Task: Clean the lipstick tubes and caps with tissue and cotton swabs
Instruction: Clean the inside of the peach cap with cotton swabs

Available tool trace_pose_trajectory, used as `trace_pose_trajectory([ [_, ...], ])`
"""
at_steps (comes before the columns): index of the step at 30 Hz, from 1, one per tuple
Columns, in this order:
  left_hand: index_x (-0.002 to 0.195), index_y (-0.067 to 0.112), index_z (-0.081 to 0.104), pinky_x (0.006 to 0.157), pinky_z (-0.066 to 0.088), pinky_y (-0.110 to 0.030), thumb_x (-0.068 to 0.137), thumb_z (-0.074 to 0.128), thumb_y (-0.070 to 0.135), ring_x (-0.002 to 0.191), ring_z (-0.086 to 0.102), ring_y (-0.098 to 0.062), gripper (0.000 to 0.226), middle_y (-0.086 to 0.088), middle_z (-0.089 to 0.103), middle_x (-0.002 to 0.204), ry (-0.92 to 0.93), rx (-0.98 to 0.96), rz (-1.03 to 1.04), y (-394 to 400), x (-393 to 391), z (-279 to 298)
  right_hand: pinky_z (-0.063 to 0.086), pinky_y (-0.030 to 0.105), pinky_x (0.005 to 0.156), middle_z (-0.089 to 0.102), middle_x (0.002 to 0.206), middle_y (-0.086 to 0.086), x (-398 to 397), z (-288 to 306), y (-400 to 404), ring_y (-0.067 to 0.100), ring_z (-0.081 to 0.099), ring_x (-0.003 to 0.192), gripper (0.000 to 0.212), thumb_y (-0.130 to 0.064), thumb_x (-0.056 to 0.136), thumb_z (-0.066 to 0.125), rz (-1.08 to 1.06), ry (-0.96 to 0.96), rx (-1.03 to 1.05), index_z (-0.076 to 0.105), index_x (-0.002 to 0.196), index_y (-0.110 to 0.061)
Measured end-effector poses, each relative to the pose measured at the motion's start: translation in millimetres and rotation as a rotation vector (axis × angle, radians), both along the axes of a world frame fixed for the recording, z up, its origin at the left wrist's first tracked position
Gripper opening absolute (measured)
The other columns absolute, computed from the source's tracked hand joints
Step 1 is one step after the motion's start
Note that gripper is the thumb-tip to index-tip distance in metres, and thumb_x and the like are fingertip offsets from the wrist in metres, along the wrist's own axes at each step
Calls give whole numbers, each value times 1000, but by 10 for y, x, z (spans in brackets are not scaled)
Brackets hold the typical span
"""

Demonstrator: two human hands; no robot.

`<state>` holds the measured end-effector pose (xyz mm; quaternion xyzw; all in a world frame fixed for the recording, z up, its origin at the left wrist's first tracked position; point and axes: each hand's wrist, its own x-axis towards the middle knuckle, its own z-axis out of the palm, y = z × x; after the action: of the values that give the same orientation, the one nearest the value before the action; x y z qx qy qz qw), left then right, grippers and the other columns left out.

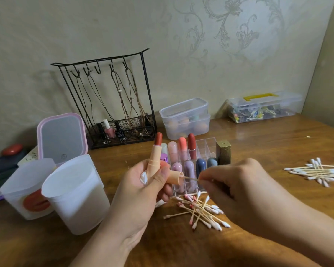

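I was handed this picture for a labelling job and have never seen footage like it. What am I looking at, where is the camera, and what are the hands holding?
There is no machine here. One wide-angle camera sits on a person's head, looking forward and down, so you see their own two hands.

The left hand grips an open peach lipstick with its red bullet up, and also the matching cap, lying sideways. The right hand pinches a cotton swab whose tip goes into the cap's mouth.

On the wooden table lie used, pink-stained swabs in front, clean swabs to the right, a clear organiser holding more lipsticks, two white tubs and a black wire rack.
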<state>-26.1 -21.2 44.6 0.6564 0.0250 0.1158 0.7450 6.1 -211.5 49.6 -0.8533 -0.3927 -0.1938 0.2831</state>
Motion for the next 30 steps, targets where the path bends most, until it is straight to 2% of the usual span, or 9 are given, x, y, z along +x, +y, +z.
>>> trace_pose_trajectory([
  [3, 91, 13, 69, 53, 47, -24, 74, 66, 25, 57, 57, -13, 21, -7, 64, 69, -9, 57, 10, -8, -4, -22, 42, 37, 46, 48, 51, 0, -31, -72, 63, 19, 45, 48, 29, -29, 94, 51, 53, 63, -44, 59, 69, -17],
  [6, 89, 12, 69, 54, 47, -26, 77, 65, 21, 57, 56, -13, 15, -7, 64, 69, -21, 47, -4, -39, -3, -28, 43, 35, 44, 52, 52, -2, -11, -64, 52, 17, 48, 46, 28, -30, 94, 53, -17, 22, 39, 63, 71, -17],
  [9, 85, 16, 70, 53, 48, -25, 82, 64, 17, 57, 56, -13, 7, -5, 64, 67, -25, 57, -6, -41, -1, -40, 42, 33, 42, 47, 51, -6, -43, -54, 91, 17, 46, 45, 30, -31, 95, 52, 35, 64, -23, 60, 69, -21],
  [13, 86, 18, 71, 54, 47, -25, 76, 66, 23, 58, 56, -13, 12, -5, 64, 67, -32, 54, -9, -11, 3, -19, 42, 30, 44, 55, 54, -2, -2, -53, 52, 18, 50, 48, 27, -30, 93, 53, -3, 39, 75, 67, 74, -17],
  [15, 87, 20, 70, 55, 47, -25, 79, 65, 22, 58, 56, -13, 9, -5, 64, 68, -38, 90, -2, 0, 9, -23, 42, 29, 44, 54, 54, -3, -4, -61, 65, 18, 50, 49, 29, -32, 95, 52, 7, 44, 13, 66, 74, -18],
  [18, 83, 26, 71, 56, 47, -26, 78, 65, 26, 59, 57, -13, 8, -5, 64, 69, -39, 111, -1, 3, 2, -39, 38, 17, 44, 59, 56, -3, -35, -35, 71, 16, 52, 49, 19, -26, 94, 61, 80, 119, 21, 72, 81, -18],
  [21, 87, 26, 70, 60, 49, -29, 74, 65, 32, 61, 59, -12, 15, -1, 65, 66, -52, 164, -16, -7, -15, -24, 34, 10, 43, 57, 53, -12, 44, -12, 13, 7, 53, 48, 10, -18, 91, 68, -12, 85, 102, 73, 83, -22],
  [26, 93, 23, 67, 62, 52, -28, 85, 66, 23, 60, 59, -10, 9, 1, 65, 66, -90, 258, 70, 61, 5, -22, 42, 14, 51, 60, 60, -21, 45, 73, -51, -1, 57, 59, 10, -33, 96, 58, -14, 267, -169, 66, 91, -33],
  [30, 93, 19, 68, 59, 48, -27, 84, 65, 20, 64, 57, -14, 10, -3, 66, 73, -85, 142, 102, 172, 34, 17, 44, 14, 56, 66, 75, -19, 50, 134, -87, -1, 58, 64, 11, -42, 96, 53, -137, 255, -302, 62, 91, -38],
])
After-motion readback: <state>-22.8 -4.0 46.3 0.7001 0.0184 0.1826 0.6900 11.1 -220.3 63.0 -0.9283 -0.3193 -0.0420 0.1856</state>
